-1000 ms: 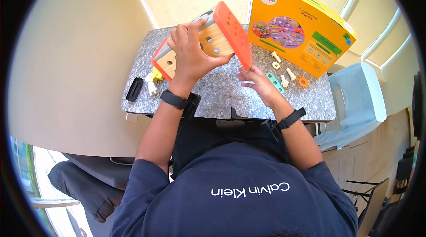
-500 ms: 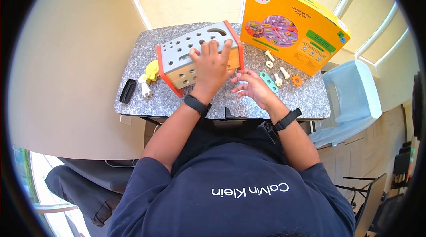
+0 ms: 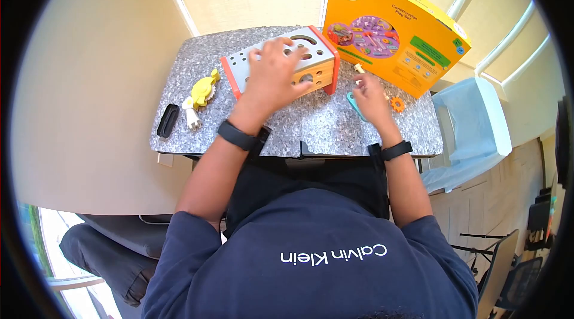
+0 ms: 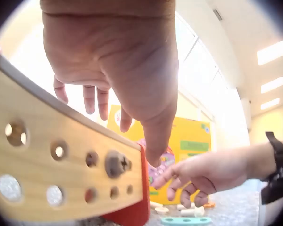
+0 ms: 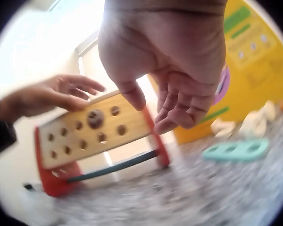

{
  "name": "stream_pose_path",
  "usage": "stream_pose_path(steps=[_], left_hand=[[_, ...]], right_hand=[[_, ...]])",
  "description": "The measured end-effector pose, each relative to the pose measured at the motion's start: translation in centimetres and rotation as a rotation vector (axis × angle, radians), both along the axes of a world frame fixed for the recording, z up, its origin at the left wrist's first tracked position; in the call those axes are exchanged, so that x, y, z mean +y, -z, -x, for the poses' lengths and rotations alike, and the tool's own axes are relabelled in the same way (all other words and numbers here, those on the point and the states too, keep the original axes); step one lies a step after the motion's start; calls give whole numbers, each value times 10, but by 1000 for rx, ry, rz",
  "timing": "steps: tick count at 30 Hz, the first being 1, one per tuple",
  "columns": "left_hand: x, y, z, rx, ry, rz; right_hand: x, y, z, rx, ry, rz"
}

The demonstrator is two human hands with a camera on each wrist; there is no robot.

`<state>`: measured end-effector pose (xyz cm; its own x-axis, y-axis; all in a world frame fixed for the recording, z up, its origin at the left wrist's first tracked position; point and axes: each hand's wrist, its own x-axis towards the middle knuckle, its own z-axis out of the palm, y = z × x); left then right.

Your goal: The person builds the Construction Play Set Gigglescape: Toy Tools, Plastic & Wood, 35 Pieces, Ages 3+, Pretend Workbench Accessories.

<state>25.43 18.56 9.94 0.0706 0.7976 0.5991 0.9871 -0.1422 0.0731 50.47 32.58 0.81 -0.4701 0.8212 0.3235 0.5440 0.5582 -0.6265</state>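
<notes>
A toy workbench (image 3: pixel 239 69) stands on the speckled table, with a grey perforated top, wooden sides with holes, and red end panels. My left hand (image 3: pixel 270 77) is spread over its top and near side, fingers apart. In the left wrist view a dark cross-slotted screw (image 4: pixel 117 164) sits in one hole of the wooden side. Right of the workbench my right hand (image 3: pixel 373 102) hovers with loosely bent fingers and nothing in them. Beneath it lie a teal strip with holes (image 5: pixel 238 149) and cream bolts (image 5: pixel 253 123), partly hidden by the hand in the head view.
A tall orange play-set box (image 3: pixel 412 32) stands behind the parts. An orange gear (image 3: pixel 397 104) lies right of my right hand. At the left are a yellow piece (image 3: pixel 203 90), a white piece (image 3: pixel 191 117) and a black holder (image 3: pixel 167 120). A covered chair (image 3: pixel 478 121) stands at the right.
The workbench was tilted up in my left hand and now stands on the table, turned slightly. My left hand has loosened its grip; my right hand has moved right, over the small parts.
</notes>
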Motion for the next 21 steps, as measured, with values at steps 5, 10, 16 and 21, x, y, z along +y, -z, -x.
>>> stream_pose_path(steps=[5,10,16,21], left_hand=[[-2,-14,61,57,-350,224],[1,4,65,-92,-429,358],[0,8,67,-197,-412,367],[-1,12,70,-206,-375,320]], right_hand=[[63,16,-59,-274,243,-392],[78,10,-60,-582,100,26],[124,53,-70,-512,188,-189],[102,23,-104,-489,250,-112]])
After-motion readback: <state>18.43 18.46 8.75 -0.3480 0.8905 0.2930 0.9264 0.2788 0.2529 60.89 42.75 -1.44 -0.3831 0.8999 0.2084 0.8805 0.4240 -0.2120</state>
